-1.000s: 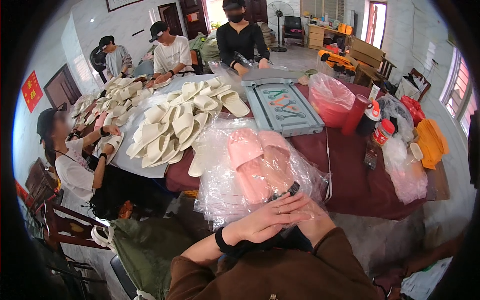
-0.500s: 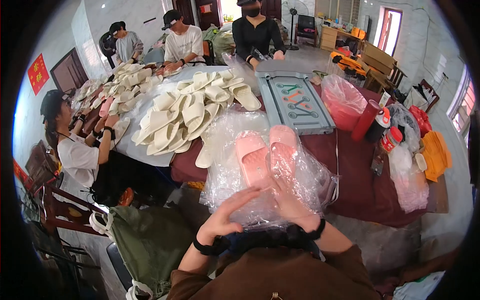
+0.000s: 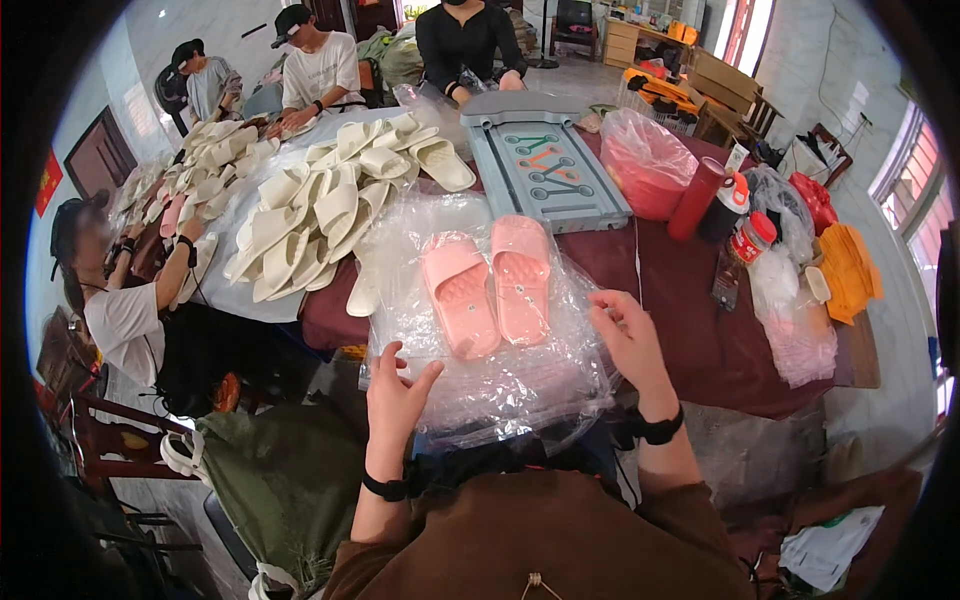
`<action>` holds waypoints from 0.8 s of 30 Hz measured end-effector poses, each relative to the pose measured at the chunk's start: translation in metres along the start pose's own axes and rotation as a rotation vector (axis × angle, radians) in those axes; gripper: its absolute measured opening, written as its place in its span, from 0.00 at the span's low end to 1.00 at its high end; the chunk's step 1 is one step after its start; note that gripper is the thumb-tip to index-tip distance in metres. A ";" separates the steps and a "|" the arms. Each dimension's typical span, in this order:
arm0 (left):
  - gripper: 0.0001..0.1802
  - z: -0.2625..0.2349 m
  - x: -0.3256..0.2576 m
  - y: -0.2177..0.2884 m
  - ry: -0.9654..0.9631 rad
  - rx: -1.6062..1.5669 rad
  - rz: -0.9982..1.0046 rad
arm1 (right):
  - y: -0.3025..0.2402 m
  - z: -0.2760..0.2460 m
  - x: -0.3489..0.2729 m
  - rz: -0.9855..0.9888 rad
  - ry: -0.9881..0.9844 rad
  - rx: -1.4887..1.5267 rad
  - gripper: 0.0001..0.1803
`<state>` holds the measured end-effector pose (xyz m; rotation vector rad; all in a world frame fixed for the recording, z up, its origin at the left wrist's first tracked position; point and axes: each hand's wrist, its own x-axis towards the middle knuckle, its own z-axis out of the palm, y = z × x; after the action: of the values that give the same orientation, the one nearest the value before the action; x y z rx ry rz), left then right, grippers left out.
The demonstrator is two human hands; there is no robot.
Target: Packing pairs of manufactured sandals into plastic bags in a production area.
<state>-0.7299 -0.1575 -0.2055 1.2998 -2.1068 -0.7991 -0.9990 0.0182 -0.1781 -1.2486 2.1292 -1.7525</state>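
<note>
Two pink slippers [image 3: 485, 285] lie side by side, toe straps away from me, on a stack of clear plastic bags [image 3: 480, 405] at the table's near edge. Shiny film shows around them; I cannot tell if it covers them fully. My left hand [image 3: 396, 400] is raised by the stack's near left side, thumb and fingers apart, holding nothing. On the other side, my right hand [image 3: 630, 340] hovers by the stack's right edge, fingers loosely curled and apart, with nothing visible in it. Neither hand touches the slippers.
A heap of cream slippers [image 3: 310, 205] lies to the left, a grey plastic board [image 3: 545, 165] beyond the stack. At right stand a pink bag [image 3: 648, 165], a red tumbler [image 3: 697, 198] and a red-lidded jar [image 3: 752, 238]. Co-workers sit around the table; a green sack [image 3: 280, 480] is at lower left.
My hands have moved apart from the near end of the pink slippers, the left to the left, the right to the right. The whole view has shifted slightly.
</note>
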 end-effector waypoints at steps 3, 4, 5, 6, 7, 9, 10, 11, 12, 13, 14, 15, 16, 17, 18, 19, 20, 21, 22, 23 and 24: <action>0.38 -0.003 -0.007 -0.006 -0.037 0.036 -0.008 | 0.031 0.014 -0.008 0.006 0.097 -0.249 0.16; 0.38 -0.005 -0.007 -0.010 -0.036 0.041 -0.015 | 0.037 0.015 -0.011 0.010 0.091 -0.244 0.16; 0.36 -0.005 -0.007 -0.016 -0.065 0.022 -0.008 | 0.043 0.011 -0.015 0.090 -0.019 -0.238 0.17; 0.33 -0.004 -0.007 -0.020 -0.094 0.003 -0.002 | 0.048 0.007 -0.018 0.170 -0.128 -0.232 0.18; 0.33 -0.005 -0.006 -0.022 -0.092 0.009 -0.010 | 0.051 0.004 -0.020 0.201 -0.157 -0.218 0.17; 0.29 -0.004 -0.002 -0.023 -0.109 -0.082 0.012 | 0.069 -0.007 -0.024 0.258 -0.187 -0.121 0.16; 0.29 -0.004 -0.001 -0.026 -0.107 -0.080 0.010 | 0.065 -0.007 -0.024 0.309 -0.219 -0.022 0.14; 0.27 -0.005 0.001 -0.031 -0.138 -0.167 -0.024 | 0.061 -0.007 -0.025 0.274 -0.215 -0.023 0.11; 0.24 -0.006 0.003 -0.036 -0.169 -0.254 -0.057 | 0.055 -0.010 -0.026 0.273 -0.218 -0.021 0.11; 0.24 -0.007 0.005 -0.041 -0.170 -0.255 -0.058 | 0.047 -0.012 -0.025 0.298 -0.313 -0.041 0.10; 0.20 -0.009 0.008 -0.045 -0.210 -0.422 -0.076 | 0.042 -0.014 -0.023 0.322 -0.409 -0.061 0.09; 0.16 -0.010 0.009 -0.048 -0.248 -0.589 -0.094 | 0.041 -0.015 -0.023 0.321 -0.410 -0.060 0.09; 0.16 -0.013 0.011 -0.045 -0.252 -0.589 -0.091 | 0.041 -0.017 -0.022 0.370 -0.435 -0.001 0.09; 0.13 -0.017 0.011 -0.042 -0.322 -0.628 -0.137 | 0.040 -0.020 -0.022 0.419 -0.460 0.059 0.09; 0.09 -0.022 0.012 -0.037 -0.392 -0.665 -0.182 | 0.038 -0.023 -0.020 0.420 -0.456 0.059 0.09; 0.07 -0.028 0.010 -0.034 -0.472 -0.685 -0.225 | 0.035 -0.024 -0.017 0.419 -0.448 0.109 0.10; 0.07 -0.028 0.009 -0.036 -0.471 -0.681 -0.225 | 0.031 -0.026 -0.015 0.418 -0.439 0.159 0.10; 0.07 -0.028 0.008 -0.040 -0.524 -0.663 -0.166 | 0.026 -0.027 -0.012 0.418 -0.437 0.122 0.10; 0.06 -0.028 0.006 -0.040 -0.579 -0.647 -0.105 | 0.026 -0.028 -0.010 0.418 -0.434 0.124 0.10; 0.05 -0.029 0.005 -0.040 -0.601 -0.723 -0.085 | 0.026 -0.030 -0.008 0.418 -0.451 0.179 0.11; 0.05 -0.032 0.006 -0.039 -0.603 -0.721 -0.082 | 0.025 -0.032 -0.006 0.417 -0.468 0.234 0.12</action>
<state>-0.6868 -0.1836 -0.2109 0.8007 -1.8528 -1.9508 -1.0260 0.0459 -0.1918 -0.9477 1.7047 -1.3279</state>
